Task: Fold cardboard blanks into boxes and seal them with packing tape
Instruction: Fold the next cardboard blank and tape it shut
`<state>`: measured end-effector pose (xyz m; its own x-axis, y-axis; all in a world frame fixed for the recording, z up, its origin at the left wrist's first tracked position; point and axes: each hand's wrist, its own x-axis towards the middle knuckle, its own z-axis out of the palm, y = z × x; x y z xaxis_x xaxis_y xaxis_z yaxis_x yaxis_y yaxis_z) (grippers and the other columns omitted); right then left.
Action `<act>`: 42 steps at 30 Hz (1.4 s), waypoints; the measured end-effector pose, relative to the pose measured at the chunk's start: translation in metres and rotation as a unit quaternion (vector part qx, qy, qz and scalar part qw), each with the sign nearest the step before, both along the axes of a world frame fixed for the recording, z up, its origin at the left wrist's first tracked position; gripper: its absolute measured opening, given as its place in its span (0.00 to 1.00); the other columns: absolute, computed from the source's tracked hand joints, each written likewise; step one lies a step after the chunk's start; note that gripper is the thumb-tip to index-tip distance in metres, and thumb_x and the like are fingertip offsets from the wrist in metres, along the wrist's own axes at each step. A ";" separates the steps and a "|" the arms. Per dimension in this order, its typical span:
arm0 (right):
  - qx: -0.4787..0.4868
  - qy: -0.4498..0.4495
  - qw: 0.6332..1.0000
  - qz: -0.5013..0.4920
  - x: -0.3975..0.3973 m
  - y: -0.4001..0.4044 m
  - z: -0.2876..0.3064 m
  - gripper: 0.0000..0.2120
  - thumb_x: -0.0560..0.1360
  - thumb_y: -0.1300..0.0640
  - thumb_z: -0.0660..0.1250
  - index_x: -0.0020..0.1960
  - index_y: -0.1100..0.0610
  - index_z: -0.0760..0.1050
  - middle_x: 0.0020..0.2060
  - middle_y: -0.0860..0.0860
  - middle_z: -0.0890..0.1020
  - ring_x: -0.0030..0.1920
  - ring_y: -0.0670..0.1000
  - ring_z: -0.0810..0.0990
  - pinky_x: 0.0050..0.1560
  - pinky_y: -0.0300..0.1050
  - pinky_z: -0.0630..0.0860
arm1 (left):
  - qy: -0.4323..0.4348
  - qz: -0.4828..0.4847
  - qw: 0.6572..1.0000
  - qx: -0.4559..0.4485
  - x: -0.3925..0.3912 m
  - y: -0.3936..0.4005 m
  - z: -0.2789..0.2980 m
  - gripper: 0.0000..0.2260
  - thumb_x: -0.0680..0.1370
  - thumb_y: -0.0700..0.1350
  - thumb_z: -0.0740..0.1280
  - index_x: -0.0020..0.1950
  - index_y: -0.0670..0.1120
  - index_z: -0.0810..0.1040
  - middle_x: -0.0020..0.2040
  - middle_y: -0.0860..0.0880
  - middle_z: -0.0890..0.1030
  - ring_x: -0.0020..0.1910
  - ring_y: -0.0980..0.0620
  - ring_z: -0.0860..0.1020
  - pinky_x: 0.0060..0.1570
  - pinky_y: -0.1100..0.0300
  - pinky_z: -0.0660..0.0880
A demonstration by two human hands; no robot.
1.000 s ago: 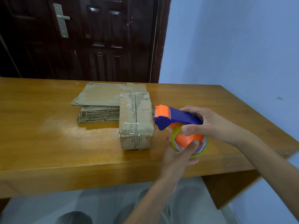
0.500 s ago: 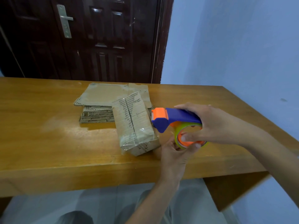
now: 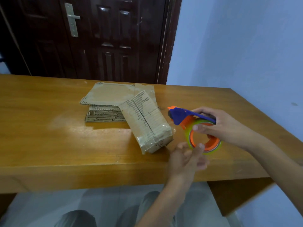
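**Taped box to my left, dispenser in my right hand**

The small brown cardboard box wrapped in clear tape [image 3: 146, 122] lies on the wooden table [image 3: 49, 145], its long axis running from the far left toward the near right, so that its near end points at my hands. Its far end leans against the stack of flat cardboard blanks [image 3: 105, 105] behind it.

Just right of the box I hold the blue and orange tape dispenser with its yellow-green roll [image 3: 195, 128]. My right hand [image 3: 219, 126] grips it from above, fingers curled over the blue handle and the thumb pressed on the roll's rim. The orange cutter end points left at the box. A crumpled bit of clear tape seems to bridge the box's right edge and the dispenser.

My left hand [image 3: 185, 159] is nearer the box's near corner. It is blurred; its fingers look loosely spread, one fingertip touching the roll's lower rim, holding nothing that I can make out.

I cannot tell whether the tape is cut. The box's far and under faces are hidden.
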<state>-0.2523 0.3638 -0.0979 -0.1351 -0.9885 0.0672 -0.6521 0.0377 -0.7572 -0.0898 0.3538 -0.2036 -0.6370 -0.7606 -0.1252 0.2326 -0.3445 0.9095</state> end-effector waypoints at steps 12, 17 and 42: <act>-0.062 0.000 0.998 -0.011 -0.013 0.002 -0.004 0.25 0.67 0.43 0.82 0.61 0.42 0.79 0.50 0.42 0.85 0.51 0.48 0.83 0.48 0.30 0.75 | -0.440 0.054 0.614 -0.654 0.093 -0.085 0.074 0.38 0.75 0.79 0.52 0.82 0.63 0.57 0.85 0.53 0.54 0.84 0.47 0.51 0.81 0.42 0.55; -0.035 0.030 0.999 0.010 -0.022 0.005 -0.003 0.23 0.65 0.40 0.78 0.58 0.37 0.77 0.49 0.45 0.84 0.47 0.50 0.83 0.50 0.39 0.77 | -0.412 -0.046 0.612 -0.673 0.100 -0.133 0.091 0.37 0.75 0.79 0.50 0.80 0.63 0.62 0.84 0.55 0.57 0.84 0.51 0.52 0.80 0.44 0.57; -0.180 0.421 0.887 0.058 -0.018 0.014 -0.026 0.30 0.80 0.26 0.53 0.78 0.35 0.66 0.39 0.43 0.71 0.32 0.47 0.70 0.29 0.43 0.68 | -0.304 -0.134 0.636 -0.697 0.085 -0.181 0.062 0.26 0.81 0.69 0.54 0.77 0.63 0.68 0.81 0.60 0.63 0.82 0.57 0.55 0.80 0.48 0.51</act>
